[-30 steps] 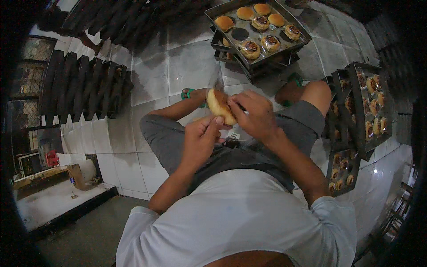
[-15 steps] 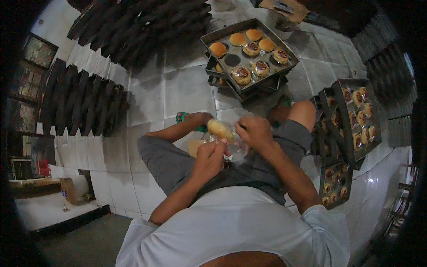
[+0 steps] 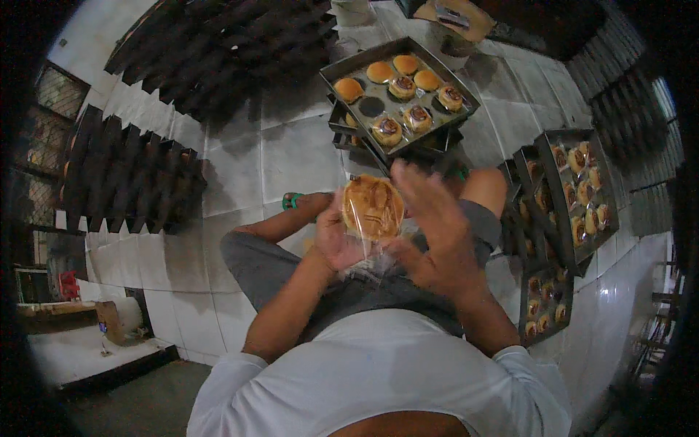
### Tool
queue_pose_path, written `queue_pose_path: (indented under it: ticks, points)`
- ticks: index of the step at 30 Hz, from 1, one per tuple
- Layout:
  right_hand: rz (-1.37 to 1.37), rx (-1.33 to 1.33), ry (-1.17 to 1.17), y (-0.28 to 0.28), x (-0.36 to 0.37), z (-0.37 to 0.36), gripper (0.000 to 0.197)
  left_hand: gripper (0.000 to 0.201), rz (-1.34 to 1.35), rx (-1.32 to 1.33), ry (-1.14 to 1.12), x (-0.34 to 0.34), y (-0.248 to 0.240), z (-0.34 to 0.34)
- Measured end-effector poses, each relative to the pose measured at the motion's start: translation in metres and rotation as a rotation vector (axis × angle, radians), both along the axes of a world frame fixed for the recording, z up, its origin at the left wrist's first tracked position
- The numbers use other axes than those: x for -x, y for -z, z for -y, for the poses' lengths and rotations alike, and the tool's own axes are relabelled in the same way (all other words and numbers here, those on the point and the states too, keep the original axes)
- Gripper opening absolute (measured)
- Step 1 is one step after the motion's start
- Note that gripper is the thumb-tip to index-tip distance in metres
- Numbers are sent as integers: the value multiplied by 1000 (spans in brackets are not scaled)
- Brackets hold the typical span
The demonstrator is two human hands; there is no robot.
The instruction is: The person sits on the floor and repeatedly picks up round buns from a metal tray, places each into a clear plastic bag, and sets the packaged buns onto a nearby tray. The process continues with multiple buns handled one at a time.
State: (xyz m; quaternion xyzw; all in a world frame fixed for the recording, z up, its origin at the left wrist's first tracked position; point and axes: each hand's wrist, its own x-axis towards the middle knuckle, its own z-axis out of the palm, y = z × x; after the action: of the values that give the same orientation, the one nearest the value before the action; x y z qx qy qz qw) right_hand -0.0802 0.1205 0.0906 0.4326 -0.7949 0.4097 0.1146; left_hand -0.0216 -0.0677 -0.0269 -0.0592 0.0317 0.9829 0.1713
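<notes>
In my left hand (image 3: 335, 244) lies a round, flat golden bun (image 3: 372, 207) in a clear plastic bag, its browned, creased face turned up. The loose end of the bag (image 3: 368, 268) hangs over my palm toward my lap. My right hand (image 3: 440, 244) is open just right of the bun, fingers stretched forward and smeared by motion. Its thumb is near the bag's lower part; whether it touches cannot be told. Ahead, a dark tray (image 3: 435, 134) on a stack bears bare buns (image 3: 349, 90) and wrapped ones with dark swirled tops (image 3: 386, 131).
At my right, leaning and stacked trays (image 3: 610, 218) hold several wrapped buns (image 3: 585, 192). Stacks of dark trays (image 3: 131, 171) stand at the left, with more at the far left (image 3: 226, 58). I sit cross-legged on a pale tiled floor (image 3: 240, 164).
The bun has gone from edge-on to face-up and is closer to me. My right hand has opened from a pinch and swung beside it. The view has shifted slightly.
</notes>
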Motion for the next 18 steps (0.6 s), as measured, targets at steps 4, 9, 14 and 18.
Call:
queue_pose_path:
  ticks: [4,9,14,18]
  points:
    - [-223,-258,294,18,26,22,52,72,-1,-38,-11,1,-33,-14]
    - [515,248,57,2,-6,-2,9,94,-64,183,-234,11,-31,-6]
    - [218,-78,-179,24,-35,31,10,98,-158,135,-233,7,-51,-14]
    - [212,-129,-242,31,-34,35,15,97,-72,-97,-235,9,-17,-2]
